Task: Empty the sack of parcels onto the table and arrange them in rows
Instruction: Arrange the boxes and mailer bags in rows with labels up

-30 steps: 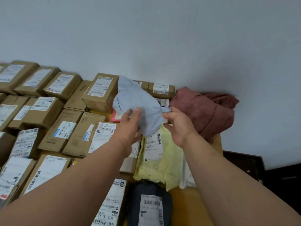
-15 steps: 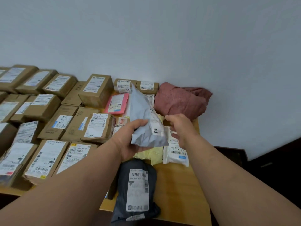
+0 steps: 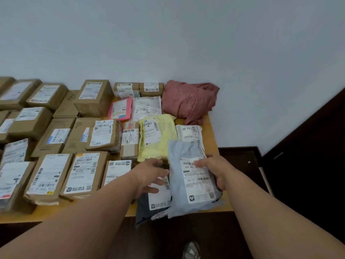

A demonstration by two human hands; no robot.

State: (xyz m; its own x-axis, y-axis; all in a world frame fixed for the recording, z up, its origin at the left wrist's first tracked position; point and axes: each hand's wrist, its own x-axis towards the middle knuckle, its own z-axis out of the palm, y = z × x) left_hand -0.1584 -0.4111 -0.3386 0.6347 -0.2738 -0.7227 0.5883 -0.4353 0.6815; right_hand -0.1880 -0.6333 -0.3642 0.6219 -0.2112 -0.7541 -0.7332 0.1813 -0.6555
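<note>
A pale grey-blue mailer bag (image 3: 190,176) is laid flat at the near right corner of the wooden desk (image 3: 211,128), label side up, its near end reaching the desk's front edge. It is grasped by the right hand (image 3: 214,170) at its right edge, with the fingers laid across the white label and the thumb curled at the bag's side. The left hand (image 3: 151,176) is held just left of this bag, its fingers loosely bent over a dark grey mailer (image 3: 149,204) that hangs partly over the front edge of the desk; whether that dark mailer is actually gripped cannot be told. Beyond the grey-blue bag a yellow mailer (image 3: 156,137) and a small white mailer (image 3: 188,132) are seen side by side, and further back a pink envelope (image 3: 120,108) and a translucent white bag (image 3: 146,107) are set next to each other. A crumpled reddish cloth sack (image 3: 188,101) is bunched against the wall (image 3: 168,43) at the far right corner of the desk. The left part of the desk is covered by brown cardboard boxes (image 3: 50,172) set in rows, most with white labels facing up.
</note>
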